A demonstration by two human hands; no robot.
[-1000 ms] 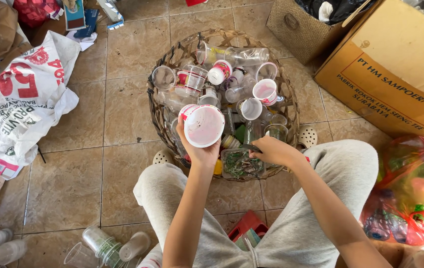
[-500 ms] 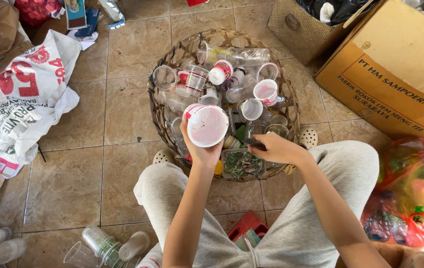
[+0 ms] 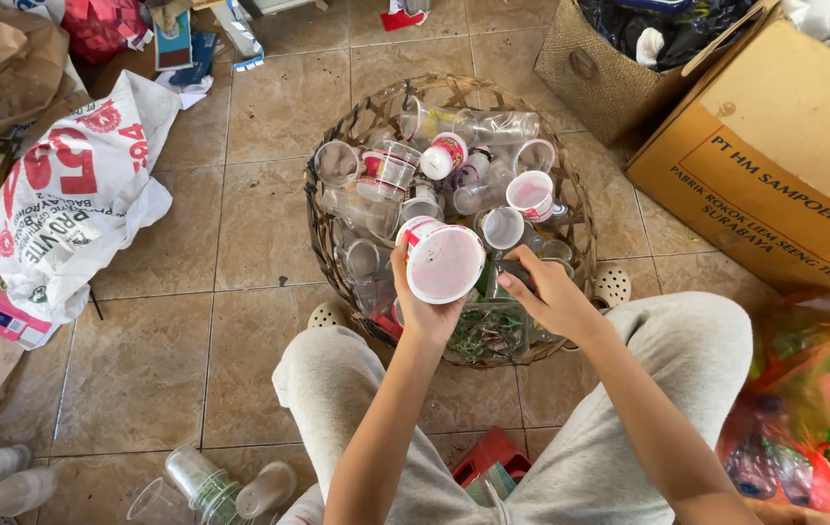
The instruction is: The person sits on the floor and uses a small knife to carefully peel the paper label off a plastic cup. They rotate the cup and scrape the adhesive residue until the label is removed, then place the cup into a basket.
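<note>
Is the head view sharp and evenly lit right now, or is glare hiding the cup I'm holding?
Head view: even daylight, soft shadows, no glare on the pink-stained plastic cup in the left hand; right hand sharp over the woven basket; clear cups blend together.

One head-worn view looks steeply down (close in) over knees at the woven basket (image 3: 322,233); floor around.

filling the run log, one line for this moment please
left hand: holds pink-stained cup | right hand: reaching into woven basket of plastic cups | person seated on tiled floor
</note>
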